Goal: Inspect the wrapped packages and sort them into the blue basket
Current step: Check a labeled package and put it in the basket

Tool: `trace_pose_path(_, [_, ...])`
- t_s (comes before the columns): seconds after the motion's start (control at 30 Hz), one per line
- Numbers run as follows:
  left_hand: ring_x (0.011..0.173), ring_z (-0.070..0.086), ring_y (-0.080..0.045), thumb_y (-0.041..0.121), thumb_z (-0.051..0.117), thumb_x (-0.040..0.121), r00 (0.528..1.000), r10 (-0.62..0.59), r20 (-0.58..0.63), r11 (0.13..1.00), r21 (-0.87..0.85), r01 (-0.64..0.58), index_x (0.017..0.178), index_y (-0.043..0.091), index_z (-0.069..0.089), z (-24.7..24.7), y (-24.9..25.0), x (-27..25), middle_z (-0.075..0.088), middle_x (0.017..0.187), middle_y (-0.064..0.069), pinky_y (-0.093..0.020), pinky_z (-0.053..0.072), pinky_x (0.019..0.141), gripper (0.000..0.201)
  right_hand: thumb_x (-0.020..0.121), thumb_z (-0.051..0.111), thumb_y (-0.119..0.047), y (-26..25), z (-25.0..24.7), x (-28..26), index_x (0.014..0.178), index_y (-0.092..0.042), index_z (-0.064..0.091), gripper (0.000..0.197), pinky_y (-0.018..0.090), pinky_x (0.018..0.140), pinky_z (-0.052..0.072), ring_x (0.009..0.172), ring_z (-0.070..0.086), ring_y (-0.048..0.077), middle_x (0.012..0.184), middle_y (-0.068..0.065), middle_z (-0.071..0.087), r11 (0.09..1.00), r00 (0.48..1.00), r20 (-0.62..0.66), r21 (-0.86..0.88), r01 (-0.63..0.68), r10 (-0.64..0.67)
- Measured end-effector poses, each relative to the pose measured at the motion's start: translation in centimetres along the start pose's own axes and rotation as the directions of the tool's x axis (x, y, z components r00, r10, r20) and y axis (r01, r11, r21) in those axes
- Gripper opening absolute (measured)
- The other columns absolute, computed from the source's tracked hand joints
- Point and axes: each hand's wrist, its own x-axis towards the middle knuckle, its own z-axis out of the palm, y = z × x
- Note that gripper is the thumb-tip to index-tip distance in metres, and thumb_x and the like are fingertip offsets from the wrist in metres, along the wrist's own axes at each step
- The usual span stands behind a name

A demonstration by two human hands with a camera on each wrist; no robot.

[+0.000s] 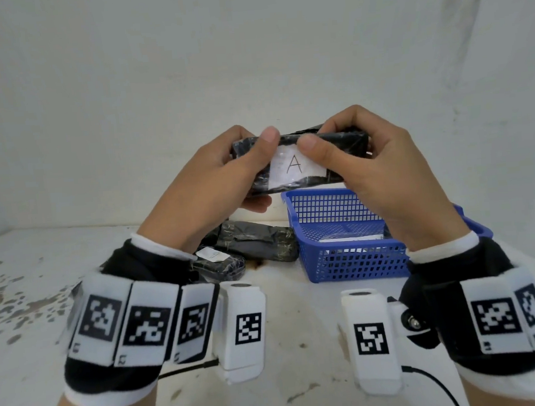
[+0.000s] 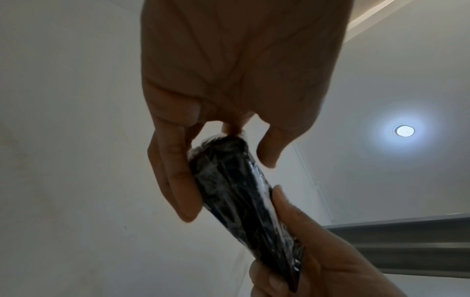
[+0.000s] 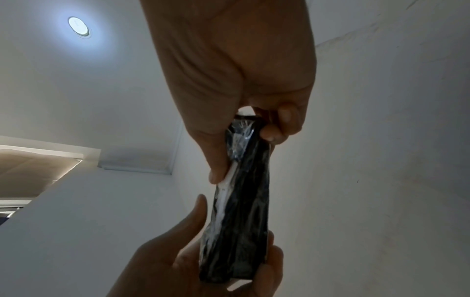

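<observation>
Both hands hold up a black wrapped package (image 1: 301,161) in front of the wall, above the table. Its white label (image 1: 295,167) bears the letter A and faces me. My left hand (image 1: 241,169) grips the package's left end, thumb on the front. My right hand (image 1: 362,160) grips the right end, thumb on the label's top. The package (image 2: 236,191) runs between the two hands in the left wrist view, and the package (image 3: 241,201) shows the same way in the right wrist view. The blue basket (image 1: 360,259) stands on the table below the right hand, with a labelled package inside.
Two more black wrapped packages lie on the table left of the basket: a larger package (image 1: 259,240) and a smaller one (image 1: 219,264) with a white label. The white table (image 1: 44,316) is stained at the left. A wall stands close behind.
</observation>
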Motion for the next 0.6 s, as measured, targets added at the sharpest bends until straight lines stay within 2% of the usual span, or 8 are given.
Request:
trace_pose_path(0.1, [0.065, 0.073, -0.024, 0.051, 0.048, 0.093, 0.999, -0.025, 0.026, 0.999, 0.03, 0.024, 0.085, 0.021, 0.058, -0.2, 0.2, -0.2, 0.069, 0.074, 0.007, -0.033, 0.056, 0.057, 0.033, 0.086, 0.075, -0.035, -0.1, 0.1, 0.0, 0.085, -0.019, 0.066, 0.018, 0.029, 0.066, 0.053, 0.072, 0.061, 0.01, 0.09, 0.009, 0.071, 1.0, 1.0, 0.026, 0.026, -0.014, 0.013])
trace_pose_path(0.2, [0.062, 0.072, -0.027, 0.052, 0.046, 0.094, 0.999, -0.041, 0.036, 0.999, 0.024, 0.04, 0.089, 0.018, 0.06, -0.4, 0.4, -0.4, 0.068, 0.07, 0.006, -0.028, 0.049, 0.048, 0.037, 0.089, 0.072, -0.025, -0.4, 0.0, -0.1, 0.09, -0.02, 0.066, 0.008, 0.012, 0.058, 0.044, 0.061, 0.055, -0.002, 0.075, -0.008, 0.064, 0.998, 0.999, 0.048, 0.068, -0.004, 0.001])
trace_pose_path(0.27, [0.063, 0.069, -0.027, 0.042, 0.05, 0.096, 1.0, -0.004, 0.011, 1.0, -0.03, 0.004, 0.089, 0.015, 0.057, -0.5, 0.4, -0.3, 0.066, 0.071, 0.002, -0.03, 0.051, 0.051, 0.029, 0.093, 0.069, -0.025, -0.3, -0.4, 0.0, 0.112, -0.029, 0.066, 0.019, 0.014, 0.064, 0.047, 0.068, 0.059, -0.001, 0.082, -0.01, 0.066, 0.997, 0.997, 0.074, 0.079, -0.001, -0.005])
trace_pose_path(0.33, [0.064, 0.065, -0.026, 0.035, 0.064, 0.09, 0.999, 0.029, -0.037, 0.995, -0.091, -0.033, 0.093, 0.02, 0.052, -0.6, 0.5, -0.2, 0.064, 0.084, -0.006, -0.036, 0.055, 0.059, 0.019, 0.094, 0.069, -0.028, 0.1, -0.8, 0.3, 0.132, -0.044, 0.054, 0.044, 0.026, 0.078, 0.055, 0.081, 0.067, 0.01, 0.092, 0.002, 0.072, 0.996, 0.995, 0.098, 0.087, -0.018, 0.01])
trace_pose_path(0.4, [0.068, 0.066, -0.026, 0.039, 0.069, 0.074, 0.996, 0.033, -0.081, 0.993, -0.108, -0.041, 0.104, 0.028, 0.047, -0.9, 0.2, 0.0, 0.066, 0.091, -0.01, -0.042, 0.057, 0.069, 0.038, 0.088, 0.073, -0.028, 0.2, -1.0, 0.5, 0.131, -0.044, 0.056, 0.049, 0.037, 0.095, 0.055, 0.091, 0.071, 0.02, 0.098, 0.004, 0.075, 0.993, 0.992, 0.119, 0.111, -0.047, 0.034])
trace_pose_path(0.47, [0.077, 0.07, -0.026, 0.046, 0.072, 0.062, 0.996, 0.001, -0.09, 0.996, -0.093, -0.01, 0.115, 0.027, 0.05, -1.1, 0.2, 0.1, 0.071, 0.093, -0.007, -0.049, 0.056, 0.082, 0.06, 0.089, 0.071, -0.021, 0.1, -1.1, 0.4, 0.12, -0.036, 0.065, 0.035, 0.039, 0.099, 0.055, 0.098, 0.072, 0.021, 0.105, 0.004, 0.075, 0.99, 0.991, 0.126, 0.121, -0.066, 0.05])
trace_pose_path(0.53, [0.086, 0.071, -0.026, 0.05, 0.073, 0.059, 0.997, -0.023, -0.067, 0.995, -0.096, 0.017, 0.112, 0.019, 0.06, -1.4, 0.1, 0.0, 0.072, 0.095, -0.005, -0.049, 0.055, 0.086, 0.062, 0.097, 0.065, -0.019, -0.1, -1.1, 0.3, 0.116, -0.034, 0.066, 0.024, 0.033, 0.089, 0.059, 0.091, 0.072, 0.016, 0.11, 0.003, 0.073, 0.995, 0.988, 0.14, 0.074, -0.073, 0.062])
trace_pose_path(0.6, [0.088, 0.07, -0.024, 0.043, 0.074, 0.068, 0.997, -0.019, -0.074, 0.992, -0.126, 0.009, 0.108, 0.016, 0.065, -1.5, 0.2, 0.0, 0.072, 0.095, -0.004, -0.04, 0.055, 0.079, 0.049, 0.098, 0.063, -0.027, -0.2, -1.2, 0.1, 0.113, -0.037, 0.065, 0.018, 0.029, 0.068, 0.057, 0.075, 0.07, 0.015, 0.108, -0.003, 0.072, 0.998, 0.986, 0.153, -0.014, -0.066, 0.068])
